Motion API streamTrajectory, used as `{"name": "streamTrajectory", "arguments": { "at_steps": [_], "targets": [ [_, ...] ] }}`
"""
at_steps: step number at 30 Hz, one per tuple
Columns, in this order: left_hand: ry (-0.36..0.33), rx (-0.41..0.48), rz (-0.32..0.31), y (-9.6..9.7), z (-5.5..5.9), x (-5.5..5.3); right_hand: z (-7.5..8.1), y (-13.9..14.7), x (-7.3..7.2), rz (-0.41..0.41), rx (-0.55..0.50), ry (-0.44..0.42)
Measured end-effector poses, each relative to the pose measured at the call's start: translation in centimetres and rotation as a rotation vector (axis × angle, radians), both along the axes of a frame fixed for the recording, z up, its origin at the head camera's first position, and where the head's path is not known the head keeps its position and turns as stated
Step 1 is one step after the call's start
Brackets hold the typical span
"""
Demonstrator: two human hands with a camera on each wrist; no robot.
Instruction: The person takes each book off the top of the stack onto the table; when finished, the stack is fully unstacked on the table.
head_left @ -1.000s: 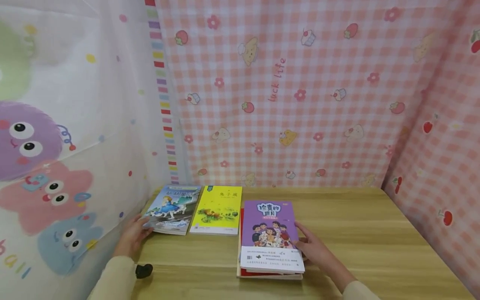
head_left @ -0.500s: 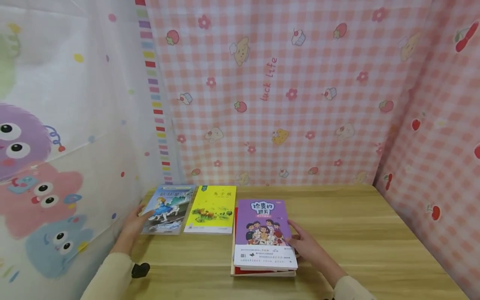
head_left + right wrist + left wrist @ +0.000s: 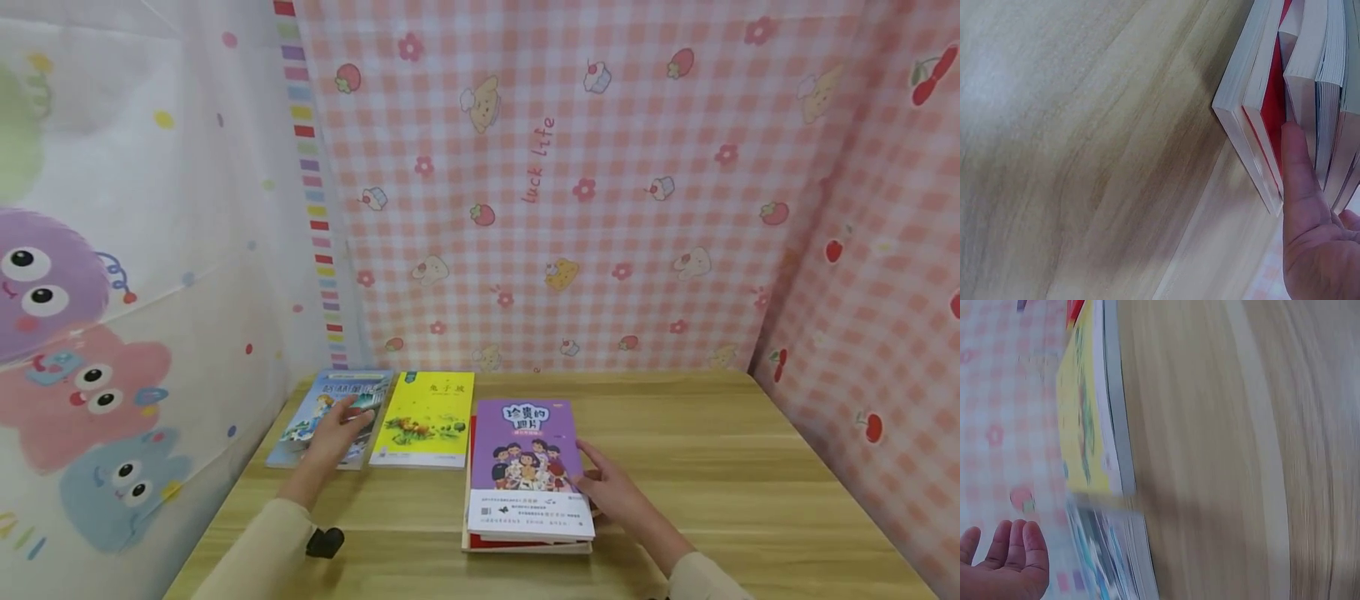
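In the head view my left hand [image 3: 333, 439] is over the blue-grey picture-cover book [image 3: 288, 446], its fingers relaxed and holding nothing. The left wrist view shows the fingertips apart from that book's edge [image 3: 1147, 559]. Right beside it lies a yellow book [image 3: 427, 417]. A purple book [image 3: 517, 442] with a white lower band tops a stack of several books at the middle. At the stack's right side rests my right hand [image 3: 618, 500]. In the right wrist view its straight thumb [image 3: 1300, 175] lies against the page edges of the stacked books [image 3: 1310, 56].
The wood-grain table [image 3: 697, 450] extends right of the stack and in front of the books. A pink checked curtain [image 3: 585, 233] stands behind, with a white cartoon curtain [image 3: 210, 275] at left. A small black object [image 3: 325, 543] sits by the left sleeve [image 3: 258, 550].
My left hand has moved from the blue-grey book's left edge rightward, over its cover. That book has shifted slightly left, and the view has turned a little. My right hand stays at the stack.
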State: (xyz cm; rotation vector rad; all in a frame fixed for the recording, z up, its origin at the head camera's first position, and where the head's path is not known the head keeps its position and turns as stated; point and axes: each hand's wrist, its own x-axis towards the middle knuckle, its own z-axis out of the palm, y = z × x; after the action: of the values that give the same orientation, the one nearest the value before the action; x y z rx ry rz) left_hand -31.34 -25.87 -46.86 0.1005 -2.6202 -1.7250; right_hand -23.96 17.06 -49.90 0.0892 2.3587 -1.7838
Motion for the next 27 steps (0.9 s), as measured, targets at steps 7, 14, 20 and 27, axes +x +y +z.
{"name": "streamTrajectory", "arguments": {
  "at_steps": [7, 14, 20, 27],
  "targets": [
    [0.021, 0.074, -0.021, 3.8, -0.5, 0.2, 0.1, 0.0, 0.2, -0.005, -0.010, 0.003],
    [0.030, 0.098, -0.089, 6.7, -1.0, 1.2, 0.3, 0.0, 0.1, 0.004, -0.006, 0.006],
    [0.043, 0.093, -0.091, 8.8, -1.5, 2.0, 0.3, 0.2, 0.2, 0.008, -0.003, 0.003],
    [0.019, 0.151, -0.125, 11.2, -2.7, 3.3, 0.4, 0.2, 0.4, 0.019, -0.011, 0.000]
  ]
}}
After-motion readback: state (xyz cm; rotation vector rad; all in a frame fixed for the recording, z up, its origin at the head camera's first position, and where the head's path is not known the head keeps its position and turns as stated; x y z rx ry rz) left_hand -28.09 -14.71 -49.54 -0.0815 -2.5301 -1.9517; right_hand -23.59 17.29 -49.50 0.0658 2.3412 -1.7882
